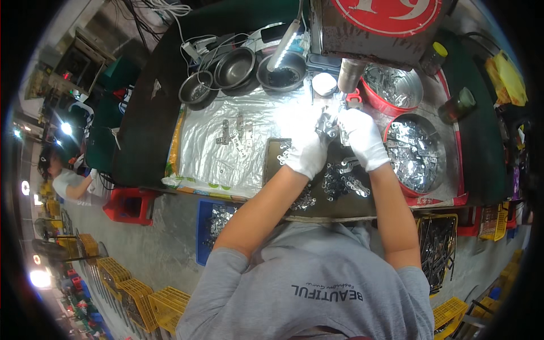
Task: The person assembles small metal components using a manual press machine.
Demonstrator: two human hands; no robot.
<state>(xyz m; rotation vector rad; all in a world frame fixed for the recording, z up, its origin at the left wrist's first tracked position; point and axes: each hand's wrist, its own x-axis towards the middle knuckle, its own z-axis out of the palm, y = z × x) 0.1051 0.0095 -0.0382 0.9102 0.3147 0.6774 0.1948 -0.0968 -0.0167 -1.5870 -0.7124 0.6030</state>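
Observation:
My left hand [306, 148] and my right hand [364, 139], both in white gloves, meet over the workbench under a bright lamp. Together they pinch a small shiny metal part [330, 122] between the fingertips. Below the hands a dark tray [272, 164] holds several loose metal plates and small dark pieces [340, 182]. A grey metal post [350, 75] of a press stands just beyond the hands.
Two red tubs [416, 153] [394, 85] full of metal plates sit right. Three metal bowls [235, 68] stand at the back. Silver foil sheet [209, 141] with a few hinges lies left. Blue bin [214, 224] and yellow crates [164, 306] sit on the floor; another person [65, 181] sits far left.

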